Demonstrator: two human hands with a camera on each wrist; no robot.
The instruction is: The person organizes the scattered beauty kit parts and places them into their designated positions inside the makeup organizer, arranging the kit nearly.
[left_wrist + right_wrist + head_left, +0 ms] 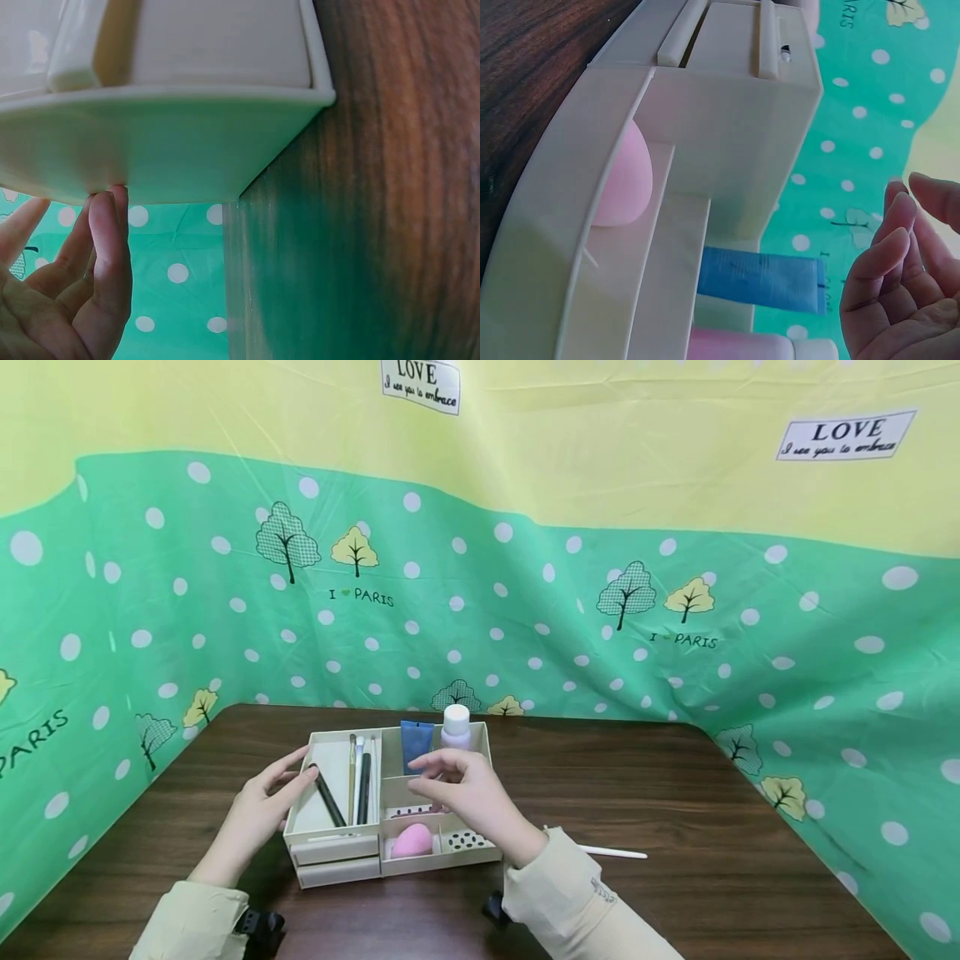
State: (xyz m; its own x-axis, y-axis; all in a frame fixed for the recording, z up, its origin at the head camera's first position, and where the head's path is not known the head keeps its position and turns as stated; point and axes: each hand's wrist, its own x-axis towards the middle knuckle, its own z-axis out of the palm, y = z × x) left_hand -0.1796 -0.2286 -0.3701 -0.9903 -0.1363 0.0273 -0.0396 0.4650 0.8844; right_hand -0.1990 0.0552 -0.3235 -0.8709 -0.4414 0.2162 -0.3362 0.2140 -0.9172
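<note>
A cream cosmetics organizer [337, 829] stands on the table, with two drawers at its front left. My left hand [258, 810] is at its left side; in the left wrist view the fingertips touch the outer wall, and the thumb is at the rim. A black pencil [328, 795] leans in the left compartment, beside slim brushes [359, 777] and another dark pencil [364, 789]. Above the right compartments hovers my right hand [476, 793], fingers loosely bent and holding nothing. Behind it are a blue tube [416, 743] and a white-capped bottle [456, 727]; a pink makeup sponge [412, 841] sits in front.
A thin white stick [613, 852] lies on the dark wooden table [720, 802], right of the organizer and partly behind my right sleeve. A black-spotted item [467, 840] is in the front right compartment. A green and yellow curtain [525, 610] surrounds the table.
</note>
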